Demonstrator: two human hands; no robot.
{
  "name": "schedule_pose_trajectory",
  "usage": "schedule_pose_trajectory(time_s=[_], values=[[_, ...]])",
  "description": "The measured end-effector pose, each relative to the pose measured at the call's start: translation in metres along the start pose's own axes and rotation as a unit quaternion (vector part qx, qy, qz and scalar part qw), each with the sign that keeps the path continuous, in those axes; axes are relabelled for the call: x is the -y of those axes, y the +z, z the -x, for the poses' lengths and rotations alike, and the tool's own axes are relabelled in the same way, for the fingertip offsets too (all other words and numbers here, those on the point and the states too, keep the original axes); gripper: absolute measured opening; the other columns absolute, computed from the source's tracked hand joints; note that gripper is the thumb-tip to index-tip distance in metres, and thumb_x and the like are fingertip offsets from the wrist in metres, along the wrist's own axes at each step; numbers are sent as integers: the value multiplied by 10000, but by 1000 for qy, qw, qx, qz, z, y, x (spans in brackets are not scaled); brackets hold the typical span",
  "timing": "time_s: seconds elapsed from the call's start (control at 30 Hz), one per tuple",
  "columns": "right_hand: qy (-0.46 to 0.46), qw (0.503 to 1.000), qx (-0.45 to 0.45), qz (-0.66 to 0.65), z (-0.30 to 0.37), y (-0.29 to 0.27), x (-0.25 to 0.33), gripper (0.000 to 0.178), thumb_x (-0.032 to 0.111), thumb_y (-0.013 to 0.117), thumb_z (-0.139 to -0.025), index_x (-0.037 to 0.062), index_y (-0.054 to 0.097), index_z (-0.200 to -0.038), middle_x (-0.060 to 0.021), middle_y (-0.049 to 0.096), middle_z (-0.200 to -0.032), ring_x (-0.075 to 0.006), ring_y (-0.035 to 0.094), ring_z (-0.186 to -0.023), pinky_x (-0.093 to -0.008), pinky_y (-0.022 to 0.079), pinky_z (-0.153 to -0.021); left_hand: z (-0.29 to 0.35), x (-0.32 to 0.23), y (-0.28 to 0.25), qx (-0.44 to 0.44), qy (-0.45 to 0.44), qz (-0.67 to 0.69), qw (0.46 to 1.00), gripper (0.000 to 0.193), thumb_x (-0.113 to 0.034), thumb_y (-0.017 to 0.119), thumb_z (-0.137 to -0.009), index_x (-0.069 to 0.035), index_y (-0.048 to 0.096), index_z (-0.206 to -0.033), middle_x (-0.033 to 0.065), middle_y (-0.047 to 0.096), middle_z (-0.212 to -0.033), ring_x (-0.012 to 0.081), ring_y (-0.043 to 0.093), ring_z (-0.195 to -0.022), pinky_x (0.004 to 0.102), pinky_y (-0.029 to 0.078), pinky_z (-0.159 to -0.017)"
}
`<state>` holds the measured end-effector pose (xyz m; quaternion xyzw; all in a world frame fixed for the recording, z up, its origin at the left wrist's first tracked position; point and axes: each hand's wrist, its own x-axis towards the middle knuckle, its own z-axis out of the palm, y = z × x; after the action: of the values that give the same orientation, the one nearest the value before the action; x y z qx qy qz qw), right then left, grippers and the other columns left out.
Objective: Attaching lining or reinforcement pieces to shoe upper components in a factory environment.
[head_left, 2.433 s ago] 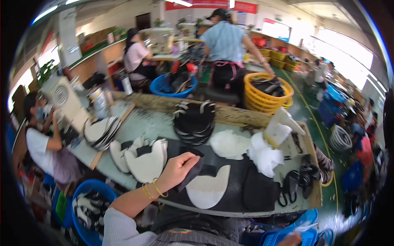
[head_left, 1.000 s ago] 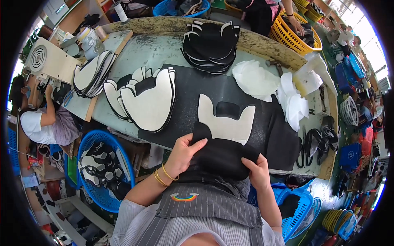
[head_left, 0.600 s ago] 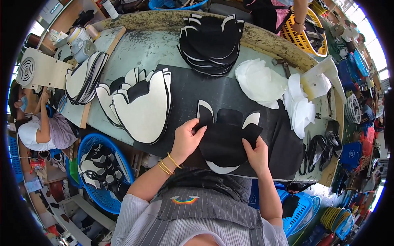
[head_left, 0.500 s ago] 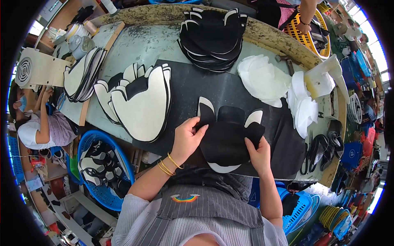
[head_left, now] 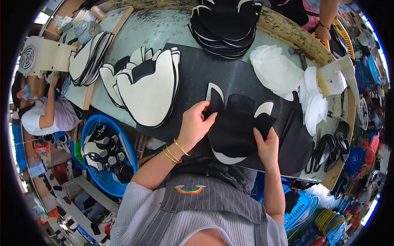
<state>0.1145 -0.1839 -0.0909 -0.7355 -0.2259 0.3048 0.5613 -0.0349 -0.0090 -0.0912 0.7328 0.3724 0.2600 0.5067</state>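
A black shoe upper piece (head_left: 233,130) with white backing is held between my two hands, above the black mat (head_left: 197,71) on the bench. My left hand (head_left: 198,122) pinches its left wing between thumb and fingers, and a white strip shows along that wing's tip. On the other side, my right hand (head_left: 267,145) grips the edge below the right wing, thumb on top. Another white patch shows at the right tip, and a white rim shows along the near curved edge. The fingers beneath the piece are hidden.
Left of the mat lies a stack of white-faced pieces (head_left: 139,98); black pieces (head_left: 223,30) are piled at the far side. Thin white sheets (head_left: 274,69) lie right, near a hammer (head_left: 303,60). A blue basket (head_left: 88,129) stands lower left. Two other people work nearby.
The view has shifted, so the bench and stacks appear higher and further right. My hands keep the same hold on the shoe upper piece.
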Motion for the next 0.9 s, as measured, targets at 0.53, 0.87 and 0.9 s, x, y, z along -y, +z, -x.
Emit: schedule_pose_trajectory(time_s=[0.53,0.87,0.9], values=[[54,992,8,112,-17,1,55,212,104,575,-881,-20,473,-1018,-79,542,-587,-136,514,-398,-289,381,-349,69,-53,37,158,247,-252,922,692,-261,725,-689,55,466,-1247,212,498,-1248,362,457,-1168,470,340,-1007],[-178,938,-50,292,-15,-16,10,197,50,551,-871,20,476,-1051,-136,541,-582,-276,552,-460,-350,442,-438,84,-42,27,202,297,-273,892,365,-130,608,-783,9,572,-1119,172,560,-1177,345,498,-1143,529,344,-994],[-161,919,-73,352,-14,-16,11,240,64,580,-850,17,470,-1058,-170,555,-627,-345,561,-519,-403,463,-493,88,-41,28,193,300,-272,894,363,-121,604,-782,2,572,-1122,162,567,-1165,341,501,-1142,531,344,-994]])
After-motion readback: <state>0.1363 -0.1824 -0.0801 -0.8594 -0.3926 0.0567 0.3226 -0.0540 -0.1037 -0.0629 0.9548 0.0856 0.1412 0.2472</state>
